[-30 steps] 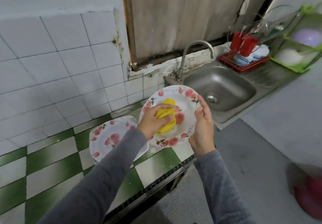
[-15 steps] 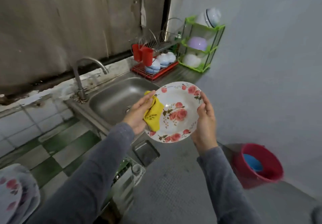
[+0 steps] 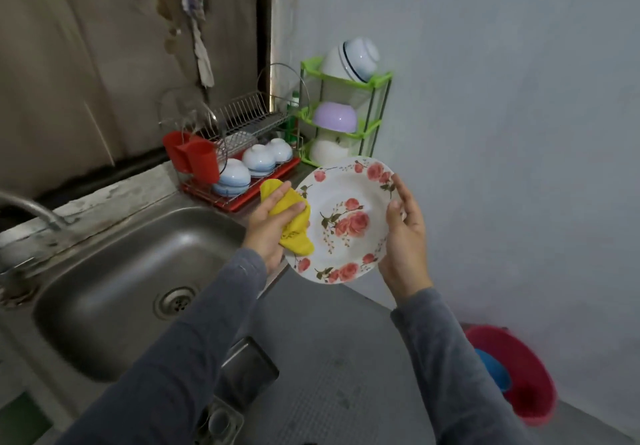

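Note:
A white plate with red roses is held tilted toward me in mid-air, just right of the sink. My right hand grips its right rim, thumb on the face and fingers behind. My left hand holds a yellow cloth against the plate's left rim, fingers curled round the cloth.
A steel sink with a tap lies at the left. Behind the plate stands a red dish rack with white bowls and red cups. A green corner shelf holds bowls. A red bucket sits on the floor at the right.
The view and both hands swung right, from the tiled counter past the sink toward the dish rack. The cloth slid from the plate's middle to its left rim.

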Motion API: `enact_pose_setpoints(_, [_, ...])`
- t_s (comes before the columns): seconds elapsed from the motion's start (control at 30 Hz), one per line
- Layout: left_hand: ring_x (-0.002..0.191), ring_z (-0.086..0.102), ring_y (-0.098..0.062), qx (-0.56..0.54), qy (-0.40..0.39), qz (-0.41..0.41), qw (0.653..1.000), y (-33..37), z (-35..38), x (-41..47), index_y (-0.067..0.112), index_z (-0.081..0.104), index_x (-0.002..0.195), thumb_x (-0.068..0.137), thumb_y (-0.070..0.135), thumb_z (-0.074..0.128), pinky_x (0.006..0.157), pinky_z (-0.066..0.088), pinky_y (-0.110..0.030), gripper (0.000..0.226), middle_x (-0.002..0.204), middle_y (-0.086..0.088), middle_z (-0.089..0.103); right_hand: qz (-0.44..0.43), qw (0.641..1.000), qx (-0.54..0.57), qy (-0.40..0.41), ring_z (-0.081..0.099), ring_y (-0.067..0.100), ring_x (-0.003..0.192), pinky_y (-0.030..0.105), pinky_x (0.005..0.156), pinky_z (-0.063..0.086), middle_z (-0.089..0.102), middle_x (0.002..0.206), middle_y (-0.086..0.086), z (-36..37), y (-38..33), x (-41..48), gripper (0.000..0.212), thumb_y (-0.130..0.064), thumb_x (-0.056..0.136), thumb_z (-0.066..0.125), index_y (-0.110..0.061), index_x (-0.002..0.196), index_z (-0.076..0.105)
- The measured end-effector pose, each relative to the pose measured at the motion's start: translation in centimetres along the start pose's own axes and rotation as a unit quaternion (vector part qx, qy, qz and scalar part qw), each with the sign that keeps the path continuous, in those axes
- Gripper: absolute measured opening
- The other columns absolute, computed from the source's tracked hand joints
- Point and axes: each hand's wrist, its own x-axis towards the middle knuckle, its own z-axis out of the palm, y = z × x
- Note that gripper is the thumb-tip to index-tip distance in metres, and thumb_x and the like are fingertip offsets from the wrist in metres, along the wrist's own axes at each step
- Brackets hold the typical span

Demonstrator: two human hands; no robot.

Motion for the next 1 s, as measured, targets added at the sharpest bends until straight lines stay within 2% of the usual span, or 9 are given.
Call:
enact_pose_setpoints(0.2, [0.107,0.067,-0.024,-0.028,0.020,0.011,0.999,0.3,4.4,10.4,0.023,0.057,0.136,0.087,0.000,0.070,0.083,0.059,-0.038,0.056,0.122,-0.006,0.067,0.001,0.999,-0.012,-0.042,0.064,0.023,0.120,0.053,0.099,0.054,0.066,0.132,-0.001,1.1,-0.6,11.7,0.039,-0.008,0.103,0.050,-0.039,0.123,0.063])
enact_pose_setpoints(0.37, [0.112,0.066,-0.027,-0.019,0.058,0.038,0.997,1.2,7.1,18.1,0.027,0.061,0.131,0.086,0.001,0.073,0.095,0.055,-0.048,0.053,0.122,-0.006,0.069,-0.005,0.998,-0.012,-0.066,0.062,0.022,0.122,0.053,0.097,0.055,0.062,0.137,0.000,2.5,0.0,20.6,0.050,0.004,0.100,0.048,-0.037,0.127,0.062])
enact_pose_setpoints(0.5, [0.109,0.066,-0.029,-0.001,0.102,0.061,0.993,2.0,8.3,22.9,0.031,0.060,0.129,0.086,0.003,0.074,0.088,0.058,-0.048,0.053,0.119,0.000,0.064,-0.005,0.994,-0.026,-0.101,0.060,0.023,0.125,0.052,0.093,0.057,0.055,0.145,0.000,3.8,1.5,26.7,0.055,0.000,0.101,0.050,-0.050,0.117,0.067])
enact_pose_setpoints(0.6, [0.098,0.066,-0.017,0.008,0.139,0.083,0.987,2.4,9.0,26.3,0.028,0.056,0.137,0.088,0.003,0.071,0.072,0.060,-0.035,0.057,0.109,0.007,0.061,-0.038,0.988,-0.043,-0.145,0.055,0.017,0.129,0.044,0.093,0.058,0.052,0.145,-0.004,5.3,2.6,31.2,0.060,0.001,0.101,0.049,-0.054,0.115,0.067])
enact_pose_setpoints(0.7, [0.096,0.068,-0.015,0.017,0.172,0.114,0.978,3.2,9.3,29.9,0.030,0.057,0.137,0.087,0.004,0.072,0.067,0.060,-0.029,0.058,0.113,0.004,0.061,-0.060,0.980,-0.050,-0.183,0.060,-0.005,0.112,0.024,0.087,0.057,0.057,0.127,-0.016,6.9,3.1,35.6,0.051,-0.001,0.102,0.049,-0.047,0.121,0.063])
enact_pose_setpoints(0.77, [0.097,0.068,-0.014,0.021,0.208,0.143,0.967,3.8,9.4,32.2,0.032,0.060,0.134,0.086,0.005,0.074,0.068,0.058,-0.026,0.057,0.118,0.002,0.063,-0.067,0.971,-0.052,-0.222,0.058,-0.012,0.112,0.023,0.092,0.056,0.058,0.121,-0.029,8.0,3.1,38.5,0.046,-0.003,0.103,0.049,-0.039,0.130,0.061])
enact_pose_setpoints(0.87, [0.109,0.064,-0.020,0.020,0.265,0.174,0.948,4.7,9.2,35.0,0.034,0.062,0.130,0.085,0.005,0.075,0.080,0.058,-0.030,0.056,0.127,-0.002,0.060,-0.081,0.957,-0.055,-0.273,0.054,-0.016,0.115,0.018,0.098,0.051,0.060,0.114,-0.039,9.8,2.8,42.3,0.047,0.002,0.102,0.045,-0.031,0.133,0.058])
enact_pose_setpoints(0.93, [0.113,0.062,-0.022,0.022,0.295,0.190,0.936,5.4,9.0,36.4,0.036,0.062,0.129,0.085,0.006,0.075,0.088,0.057,-0.035,0.055,0.132,-0.002,0.057,-0.095,0.947,-0.051,-0.303,0.055,-0.014,0.117,0.018,0.098,0.050,0.060,0.117,-0.037,11.2,2.6,44.6,0.048,0.002,0.102,0.044,-0.033,0.132,0.057])
enact_pose_setpoints(1.0, [0.116,0.061,-0.023,0.026,0.318,0.200,0.926,5.9,8.4,37.5,0.039,0.062,0.128,0.086,0.008,0.076,0.094,0.056,-0.041,0.054,0.135,-0.003,0.056,-0.099,0.938,-0.035,-0.330,0.056,-0.005,0.122,0.027,0.103,0.051,0.061,0.128,-0.026,12.7,3.0,46.8,0.049,0.002,0.101,0.044,-0.033,0.132,0.058])
